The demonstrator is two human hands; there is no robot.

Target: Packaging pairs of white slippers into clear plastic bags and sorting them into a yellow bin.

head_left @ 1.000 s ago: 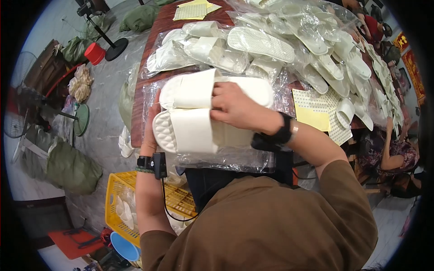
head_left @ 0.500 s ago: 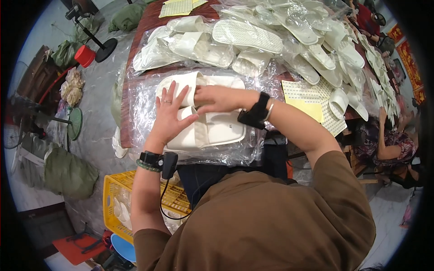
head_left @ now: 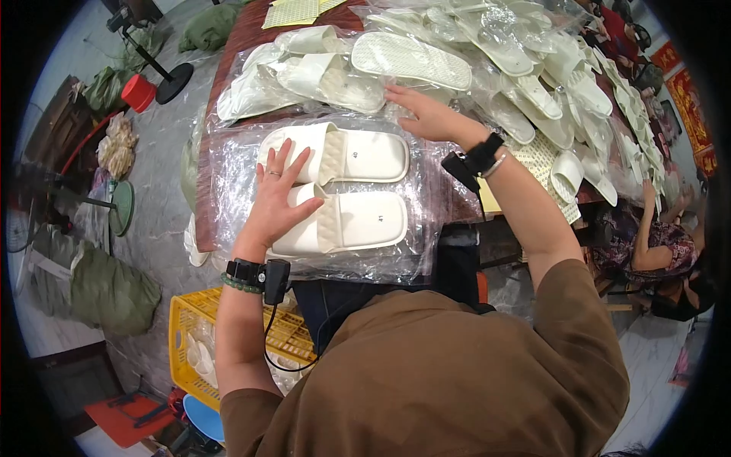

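Two white slide slippers lie side by side on clear plastic bags [head_left: 417, 255] at the table's near edge: an upper slipper [head_left: 373, 157] and a lower slipper [head_left: 371, 221], insoles showing small dark marks. Fingers spread flat, my left hand [head_left: 280, 192] rests across the strap ends of both, with a ring on one finger. My right hand [head_left: 432, 118] reaches beyond them with fingers stretched out and nothing visible in it. Its fingertips are close to a plastic-wrapped slipper [head_left: 324, 76] and a slipper lying sole up [head_left: 411, 61]; whether they touch is unclear.
A heap of wrapped white slippers [head_left: 525, 53] covers the far right. Yellow sticker sheets [head_left: 544, 156] lie to the right, others [head_left: 293, 11] at the back. A yellow crate [head_left: 186, 346] stands at lower left. Another person [head_left: 647, 240] sits at the right.
My right hand has left the slippers and moved forward and right, uncovering both insoles. My left hand stays spread on the slippers.
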